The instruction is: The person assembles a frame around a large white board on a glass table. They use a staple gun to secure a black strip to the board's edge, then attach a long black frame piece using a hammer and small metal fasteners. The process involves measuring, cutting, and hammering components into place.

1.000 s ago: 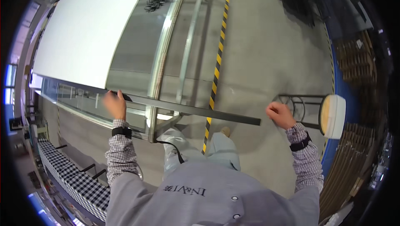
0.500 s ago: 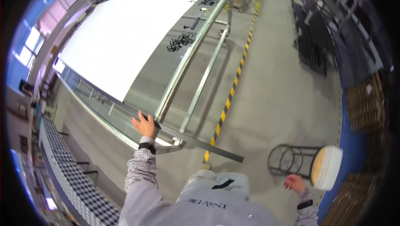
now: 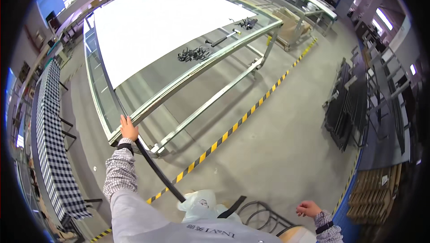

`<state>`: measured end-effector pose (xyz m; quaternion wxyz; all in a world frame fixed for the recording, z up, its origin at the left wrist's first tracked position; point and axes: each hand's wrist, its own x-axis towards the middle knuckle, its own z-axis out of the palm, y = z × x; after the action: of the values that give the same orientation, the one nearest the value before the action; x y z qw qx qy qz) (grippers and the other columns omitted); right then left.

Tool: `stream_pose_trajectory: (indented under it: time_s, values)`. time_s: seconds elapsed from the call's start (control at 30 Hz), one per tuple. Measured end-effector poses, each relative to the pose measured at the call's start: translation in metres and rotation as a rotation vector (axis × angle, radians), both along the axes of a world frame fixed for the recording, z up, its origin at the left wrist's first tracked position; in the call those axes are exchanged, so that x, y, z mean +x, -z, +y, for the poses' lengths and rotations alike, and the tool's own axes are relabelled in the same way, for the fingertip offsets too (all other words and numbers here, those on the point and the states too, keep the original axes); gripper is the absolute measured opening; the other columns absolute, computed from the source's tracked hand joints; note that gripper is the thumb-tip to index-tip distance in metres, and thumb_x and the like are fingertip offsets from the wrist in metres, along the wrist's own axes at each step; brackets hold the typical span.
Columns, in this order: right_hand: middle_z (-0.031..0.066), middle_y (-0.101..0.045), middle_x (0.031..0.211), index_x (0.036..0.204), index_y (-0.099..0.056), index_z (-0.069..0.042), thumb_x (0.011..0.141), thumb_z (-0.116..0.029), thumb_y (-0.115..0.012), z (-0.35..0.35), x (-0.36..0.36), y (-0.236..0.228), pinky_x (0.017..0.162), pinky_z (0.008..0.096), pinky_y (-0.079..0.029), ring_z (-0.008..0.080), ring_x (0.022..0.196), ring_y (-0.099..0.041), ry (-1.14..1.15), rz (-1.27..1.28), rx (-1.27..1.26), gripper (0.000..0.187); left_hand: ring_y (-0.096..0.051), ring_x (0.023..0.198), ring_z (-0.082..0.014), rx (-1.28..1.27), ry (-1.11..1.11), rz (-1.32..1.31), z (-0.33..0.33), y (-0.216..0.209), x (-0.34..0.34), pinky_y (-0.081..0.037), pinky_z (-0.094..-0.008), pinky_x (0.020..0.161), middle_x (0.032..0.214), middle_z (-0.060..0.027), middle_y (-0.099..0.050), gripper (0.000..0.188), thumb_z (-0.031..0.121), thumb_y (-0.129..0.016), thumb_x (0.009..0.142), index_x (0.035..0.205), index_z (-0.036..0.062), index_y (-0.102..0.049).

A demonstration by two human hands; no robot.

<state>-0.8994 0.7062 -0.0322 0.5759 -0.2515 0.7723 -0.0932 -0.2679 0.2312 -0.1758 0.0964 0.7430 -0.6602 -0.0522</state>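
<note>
Head view: at nine o'clock, my open left hand [image 3: 129,131] likely steadies the strip [image 3: 154,165]. Right hand [image 3: 308,208]: half-curled, empty.

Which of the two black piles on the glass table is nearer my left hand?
The pile on your side of the black-handled tool; the other pile lies beyond it, farther from your left hand.
</note>
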Motion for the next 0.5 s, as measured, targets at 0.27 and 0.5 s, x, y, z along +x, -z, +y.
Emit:
stream_pose_trajectory:
  time_s: [0.27, 0.5]
  values:
    - [0.0038, -0.061, 0.067, 0.075, -0.059, -0.003, 0.078, -0.018, -0.055, -0.221, -0.143, 0.024, 0.054, 0.0248, -0.046, 0.0116, 0.061, -0.059, -0.246, 0.156, -0.283, 0.016, -0.021, 0.126, -0.0358, 0.103, -0.099, 0.107, -0.007, -0.022, 0.008, -0.025, -0.0368, 0.101, 0.136, -0.0253, -0.015, 0.061, 0.02, -0.059, 0.075, 0.125, -0.001, -0.032]
    - [0.0083, -0.061, 0.063, 0.076, -0.06, -0.002, 0.075, -0.02, -0.054, -0.279, -0.283, 0.062, 0.054, 0.0289, -0.048, 0.0124, 0.055, -0.059, -0.431, 0.389, -0.177, 0.019, -0.054, 0.09, -0.031, -0.103, -0.207, -0.222, -0.094, -0.075, -0.102, -0.045, -0.0402, 0.076, 0.094, -0.0147, -0.058, 0.023, 0.019, -0.054, 0.076, 0.094, 0.0044, -0.058]
